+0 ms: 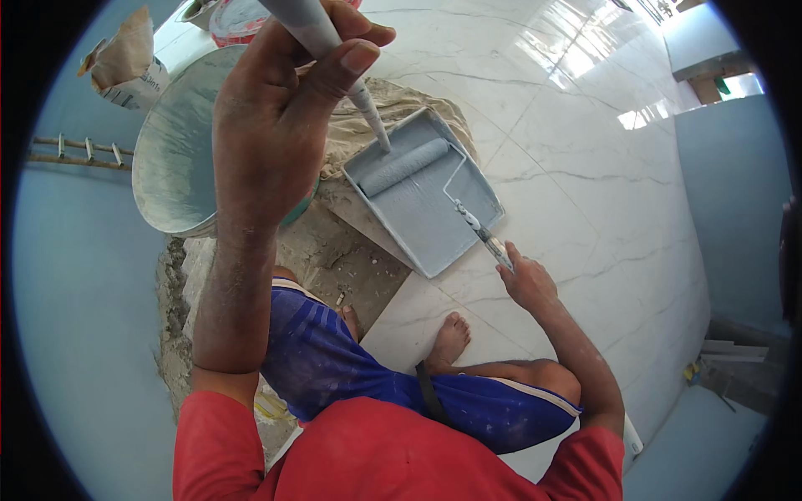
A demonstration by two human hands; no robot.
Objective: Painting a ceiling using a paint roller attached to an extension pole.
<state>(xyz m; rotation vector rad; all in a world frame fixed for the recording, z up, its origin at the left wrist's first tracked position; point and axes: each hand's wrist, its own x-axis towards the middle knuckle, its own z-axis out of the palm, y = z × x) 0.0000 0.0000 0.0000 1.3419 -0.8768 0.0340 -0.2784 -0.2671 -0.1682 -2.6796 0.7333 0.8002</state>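
While the right hand [530,282] grips the handle [489,240] of the paint roller [407,167], we locate the roller's sleeve ahead of that hand and to its left, inside the paint tray [426,242]. This offset is the governing relation: the handle runs forward and leftward from the fingers to a bent wire, which meets the right end of the sleeve. The right hand is the nearer to the roller, being in contact with it. The left hand [280,113] is raised toward the camera, apart from the roller.

We note two axes. The handle points forward and left. The sleeve lies crosswise near the tray's far end, running from near left to far right, roughly square to the tray's own long axis.

We record the holds as follows. The right fingers wrap the handle. The left thumb and fingers close round a pale grey stick [364,102], which slopes down and right toward the tray's far side; we cannot tell whether its tip touches the tray.

Crumpled cloth [334,138] borders the tray's far side, and a large bucket [174,154] stands to its left.
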